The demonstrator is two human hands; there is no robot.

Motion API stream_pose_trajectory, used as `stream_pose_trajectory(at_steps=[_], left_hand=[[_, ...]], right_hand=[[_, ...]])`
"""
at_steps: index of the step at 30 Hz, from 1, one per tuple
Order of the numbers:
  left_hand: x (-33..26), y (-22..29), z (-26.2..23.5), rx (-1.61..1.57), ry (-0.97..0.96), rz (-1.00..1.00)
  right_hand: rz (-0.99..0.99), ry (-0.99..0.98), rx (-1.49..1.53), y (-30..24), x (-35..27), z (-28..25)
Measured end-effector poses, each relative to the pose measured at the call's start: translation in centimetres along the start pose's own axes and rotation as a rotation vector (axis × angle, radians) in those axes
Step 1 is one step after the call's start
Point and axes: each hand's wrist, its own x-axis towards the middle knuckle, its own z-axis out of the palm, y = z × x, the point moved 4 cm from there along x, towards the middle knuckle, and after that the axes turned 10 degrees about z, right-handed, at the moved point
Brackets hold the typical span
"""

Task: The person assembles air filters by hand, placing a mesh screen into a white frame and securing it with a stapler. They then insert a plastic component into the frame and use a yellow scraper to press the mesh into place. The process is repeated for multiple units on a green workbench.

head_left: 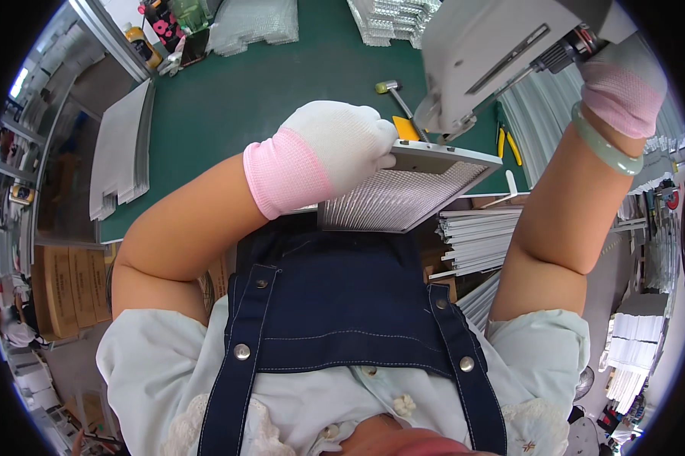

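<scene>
White sheets (pixel 122 148) stacked well left of the framed mesh panel (pixel 407 196). My gloved left hand (pixel 342 148) grips its upper left corner, holding it tilted. Hammer (pixel 394 96) beyond its top edge; machine (pixel 502 57) nose by that edge. Pliers (pixel 513 148) right of it. My gloved right hand (pixel 627 83), farther up-right: fingers hidden, can't tell grip.

Framed metal mesh panel (pixel 418 194): silver, shiny, flat, tilted, near middle. Big grey tool (pixel 483 45): on panel's far right side, slanted, narrow end just beside panel's far edge.
</scene>
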Motion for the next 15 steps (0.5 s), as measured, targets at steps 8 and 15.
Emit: stream_pose_trajectory(at_steps=[8,15], left_hand=[[0.8,-0.1,0.4,0.019,-0.094,-0.035],[0.6,-0.5,0.9,0.033,-0.038,-0.023]], right_hand=[[-0.092,-0.022,-0.038,-0.2,-0.9,-0.4],[-0.148,-0.035,-0.034,0.0,-1.2,-0.1]])
